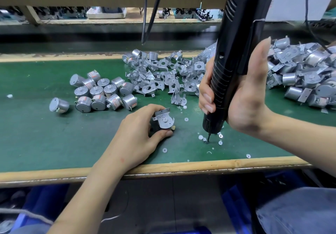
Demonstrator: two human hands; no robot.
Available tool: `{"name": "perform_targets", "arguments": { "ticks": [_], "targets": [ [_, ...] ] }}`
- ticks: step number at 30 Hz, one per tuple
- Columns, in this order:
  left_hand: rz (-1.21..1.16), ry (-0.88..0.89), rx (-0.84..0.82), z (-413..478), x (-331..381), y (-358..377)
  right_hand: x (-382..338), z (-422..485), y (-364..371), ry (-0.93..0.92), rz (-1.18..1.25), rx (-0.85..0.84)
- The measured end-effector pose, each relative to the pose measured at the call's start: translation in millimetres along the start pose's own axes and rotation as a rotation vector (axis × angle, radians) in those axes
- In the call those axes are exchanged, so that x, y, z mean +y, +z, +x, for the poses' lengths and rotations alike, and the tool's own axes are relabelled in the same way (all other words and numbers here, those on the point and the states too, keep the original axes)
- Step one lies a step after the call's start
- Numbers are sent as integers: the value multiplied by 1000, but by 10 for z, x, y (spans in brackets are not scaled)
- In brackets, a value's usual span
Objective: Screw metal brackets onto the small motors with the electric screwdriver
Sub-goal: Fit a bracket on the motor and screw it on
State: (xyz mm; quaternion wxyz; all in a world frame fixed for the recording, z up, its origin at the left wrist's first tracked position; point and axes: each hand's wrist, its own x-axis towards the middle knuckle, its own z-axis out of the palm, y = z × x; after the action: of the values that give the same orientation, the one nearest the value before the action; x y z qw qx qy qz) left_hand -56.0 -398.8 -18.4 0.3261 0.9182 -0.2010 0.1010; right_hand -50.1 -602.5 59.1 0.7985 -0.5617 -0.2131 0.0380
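The left hand (140,130) rests on the green counter (45,142) near its front edge, thumb and fingers curled around a small motor (164,120). A metal bracket (168,111) sits on top of the motor, facing up. The bracket is thin, silver sheet metal with a rounded plate and bent tabs, and the motor's hub shows through its centre hole.

Just to the right, apart from the motor, the right hand (243,106) grips a black electric screwdriver (234,52), held nearly upright. Its tip (207,139) points down onto the counter among scattered white washers (165,150) and tiny screws.

Behind the left hand lies a cluster of bare silver motors (101,92), some with orange labels. A heap of loose brackets (163,73) is behind the held motor. At far right, partly hidden by the right hand and the screwdriver, is a pile of motors with brackets on them (300,73). Two black cables (151,15) hang down at the back.
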Motion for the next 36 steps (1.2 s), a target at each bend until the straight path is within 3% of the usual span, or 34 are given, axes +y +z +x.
{"name": "perform_targets", "arguments": {
  "ticks": [21,36],
  "targets": [
    [-5,7,-1,0,1,-6,-92,-7,39,-3,-2,-31],
    [7,-7,1,5,-17,13,1,154,-50,-90,-65,112]
  ]
}}
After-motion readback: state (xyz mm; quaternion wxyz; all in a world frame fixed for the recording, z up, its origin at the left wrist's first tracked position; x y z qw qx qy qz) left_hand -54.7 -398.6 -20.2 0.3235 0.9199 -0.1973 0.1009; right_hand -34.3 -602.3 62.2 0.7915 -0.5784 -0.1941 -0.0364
